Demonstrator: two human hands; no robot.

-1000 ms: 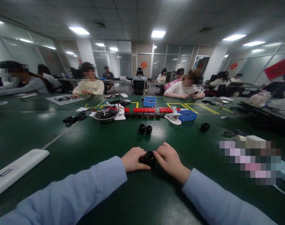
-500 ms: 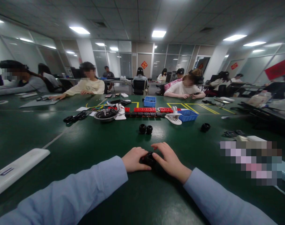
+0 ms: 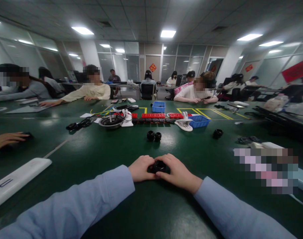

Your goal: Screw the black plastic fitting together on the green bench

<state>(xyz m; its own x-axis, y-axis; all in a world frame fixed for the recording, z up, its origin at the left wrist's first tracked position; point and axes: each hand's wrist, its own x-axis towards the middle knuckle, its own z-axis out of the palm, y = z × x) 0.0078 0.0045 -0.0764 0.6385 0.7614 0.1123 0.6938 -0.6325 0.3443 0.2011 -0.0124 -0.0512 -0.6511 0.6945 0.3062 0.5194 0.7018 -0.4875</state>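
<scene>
The head-worn camera is looking forward and down across the worktop (image 3: 104, 146) from above its near side.

Two arms in long blue sleeves slant inward from the lower corners, the left forearm (image 3: 99, 191) and the right forearm (image 3: 231, 202) converging until the hands nearly meet. Both wrists are bare past the cuffs. The left hand (image 3: 142, 168) faces the right, its back uppermost, fingers curled and bunched on the far side, left thumb (image 3: 150, 176) stretched along the near side. The right hand (image 3: 177, 171) mirrors it, fingers arched forward and leftward, right thumb (image 3: 163, 175) pointing at the left one, the two tips close together.
</scene>
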